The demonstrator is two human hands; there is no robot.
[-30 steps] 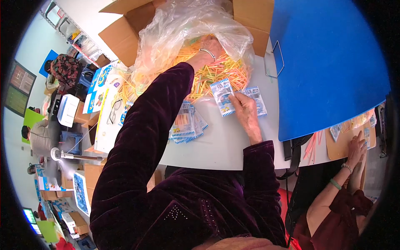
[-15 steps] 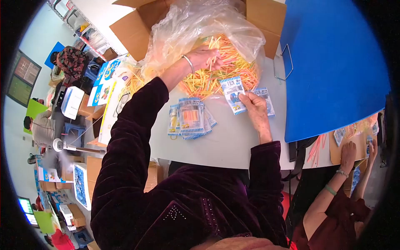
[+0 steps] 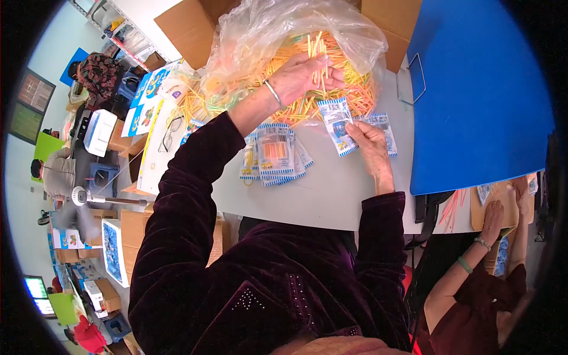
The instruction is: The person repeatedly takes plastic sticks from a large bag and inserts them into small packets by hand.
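My left hand point(image 3: 300, 78) is closed around a few thin yellow and pink sticks point(image 3: 318, 46), which stand nearly upright from the fingers. Below it lies a large heap of such sticks point(image 3: 296, 110) in a clear plastic bag point(image 3: 284, 26). With thumb and fingers, my right hand point(image 3: 371, 139) grips a small blue-and-white packet point(image 3: 336, 121), held close under the left hand. Behind that hand another similar packet point(image 3: 384, 130) lies partly hidden. A pile of packets with coloured sticks inside point(image 3: 276, 151) rests on the table between my arms.
An open cardboard box point(image 3: 188, 32) stands behind the bag. A blue panel point(image 3: 479, 100) with a metal wire handle point(image 3: 415, 80) takes up the right side. Eyeglasses point(image 3: 171, 133) lie at the left. A co-worker's hands point(image 3: 493, 222) work at the lower right.
My left hand has come up and right from the heap, and its sticks now point upward. The packet in my right hand stays near the same place. The view has shifted slightly.
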